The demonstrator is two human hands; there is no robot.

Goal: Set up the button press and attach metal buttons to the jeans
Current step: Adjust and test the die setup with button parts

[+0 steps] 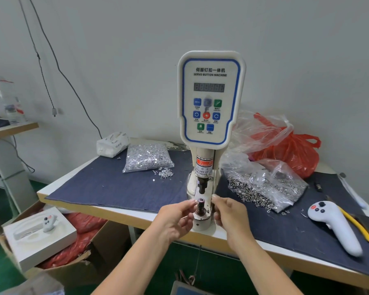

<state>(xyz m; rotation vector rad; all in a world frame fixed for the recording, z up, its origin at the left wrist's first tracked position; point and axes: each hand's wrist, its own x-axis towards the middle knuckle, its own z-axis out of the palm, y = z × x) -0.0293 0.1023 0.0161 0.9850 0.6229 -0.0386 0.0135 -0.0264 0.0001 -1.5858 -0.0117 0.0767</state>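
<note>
A white servo button machine [210, 99] stands at the table's front edge, its control panel facing me. Below its upper punch [201, 185] sits the lower die [200, 206], a dark spring-wrapped post. My left hand [175, 218] pinches that die from the left with thumb and forefinger. Against the right side of the machine's base my right hand [228, 211] curls its fingers, thumb up by the die. A clear bag of silver tacks [147, 157] lies left of the machine. On the right lies a bag of metal buttons [264, 186], spilling onto the denim cloth [115, 184].
A white handheld controller [337, 224] and a yellow-handled tool [358, 226] lie at the right. Red plastic bags [292, 150] sit behind the machine. A tissue pack [112, 143] lies back left. A cardboard box [58, 237] holding a white tray stands on the floor to the left.
</note>
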